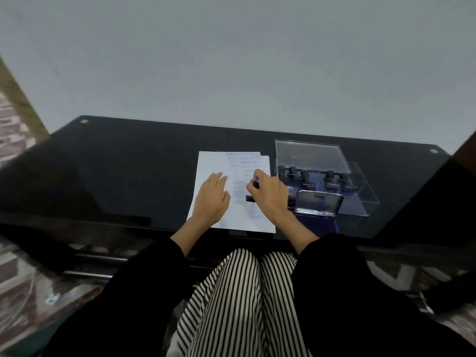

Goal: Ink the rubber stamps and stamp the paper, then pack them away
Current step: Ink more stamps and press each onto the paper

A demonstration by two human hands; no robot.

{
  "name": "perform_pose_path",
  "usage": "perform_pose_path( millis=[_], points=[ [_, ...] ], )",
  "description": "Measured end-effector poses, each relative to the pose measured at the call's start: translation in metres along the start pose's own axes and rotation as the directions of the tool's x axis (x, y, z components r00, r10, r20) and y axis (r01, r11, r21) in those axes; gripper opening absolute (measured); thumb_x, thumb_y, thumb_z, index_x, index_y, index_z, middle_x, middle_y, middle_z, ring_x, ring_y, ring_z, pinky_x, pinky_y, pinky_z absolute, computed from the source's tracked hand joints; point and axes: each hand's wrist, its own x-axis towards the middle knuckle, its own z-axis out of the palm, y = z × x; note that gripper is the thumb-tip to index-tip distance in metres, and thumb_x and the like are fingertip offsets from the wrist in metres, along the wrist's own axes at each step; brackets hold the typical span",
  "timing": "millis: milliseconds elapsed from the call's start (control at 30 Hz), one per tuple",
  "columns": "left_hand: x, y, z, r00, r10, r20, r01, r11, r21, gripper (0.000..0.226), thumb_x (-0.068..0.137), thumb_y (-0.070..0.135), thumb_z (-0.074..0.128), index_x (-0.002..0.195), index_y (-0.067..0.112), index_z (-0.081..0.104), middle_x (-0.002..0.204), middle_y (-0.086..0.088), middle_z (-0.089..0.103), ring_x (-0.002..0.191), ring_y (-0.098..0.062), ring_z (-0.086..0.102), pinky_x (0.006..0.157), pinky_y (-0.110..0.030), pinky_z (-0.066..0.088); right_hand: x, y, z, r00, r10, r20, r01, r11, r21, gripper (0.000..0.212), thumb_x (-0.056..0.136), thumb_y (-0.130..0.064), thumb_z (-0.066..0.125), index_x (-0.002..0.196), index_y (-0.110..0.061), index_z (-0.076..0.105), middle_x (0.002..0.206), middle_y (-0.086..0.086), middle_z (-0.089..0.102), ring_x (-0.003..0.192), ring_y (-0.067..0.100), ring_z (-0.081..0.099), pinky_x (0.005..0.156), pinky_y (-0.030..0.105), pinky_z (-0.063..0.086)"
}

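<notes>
White paper point(213, 163) with several blue stamp marks lies on the black glass table point(116, 171). My left hand point(212, 199) rests flat on the sheet, fingers apart. My right hand point(269, 195) grips a black rubber stamp point(253, 191) and holds it down on the paper among the printed marks. To the right stands a clear plastic box point(360, 199) with several black-handled stamps point(305, 175) inside it. An open ink pad point(319, 206) in a metal tin sits in front of that box, its lid tilted up.
The table's front edge runs just above my striped knees point(247, 292). A pale wall point(231, 60) rises behind the table. Patterned carpet point(15, 124) shows at the left, and a dark piece of furniture point(461, 161) stands at the far right.
</notes>
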Motion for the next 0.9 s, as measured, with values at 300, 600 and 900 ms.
perform_pose_path(
  millis=[300,600,900],
  points=[
    [0.000,-0.025,0.023,0.990,-0.079,0.116,0.065,0.991,0.117,0.050,0.100,0.020,0.030,0.147,0.006,0.021,0.156,-0.008,0.018,0.146,-0.023,0.009,0.118,-0.038,0.017,0.008,-0.015,0.041,0.994,0.001,0.107,0.008,0.996,-0.088,0.016,0.093,-0.020,0.042,0.080,-0.013,0.038,0.067,0.005,0.049,0.060,0.025,0.042,0.044,0.026,0.019],
    [-0.008,-0.034,0.035,0.976,-0.106,0.189,0.062,0.972,0.227,0.052,0.102,0.027,0.019,0.149,0.008,0.006,0.159,-0.006,0.002,0.147,-0.019,-0.001,0.119,-0.034,0.002,0.007,-0.013,0.055,0.992,0.000,0.126,0.019,0.990,-0.142,0.015,0.095,-0.021,0.040,0.082,-0.014,0.035,0.053,-0.004,0.029,0.061,0.026,0.040,0.044,0.025,0.016],
    [-0.011,-0.033,0.038,0.982,-0.104,0.159,0.066,0.970,0.232,0.052,0.102,0.027,0.019,0.149,0.009,0.006,0.159,-0.006,0.003,0.147,-0.018,-0.001,0.119,-0.033,0.000,-0.006,-0.012,0.061,1.000,-0.006,0.026,0.008,0.997,-0.081,0.015,0.094,-0.017,0.044,0.081,-0.014,0.036,0.064,0.007,0.046,0.058,0.027,0.041,0.043,0.025,0.014]
  ],
)
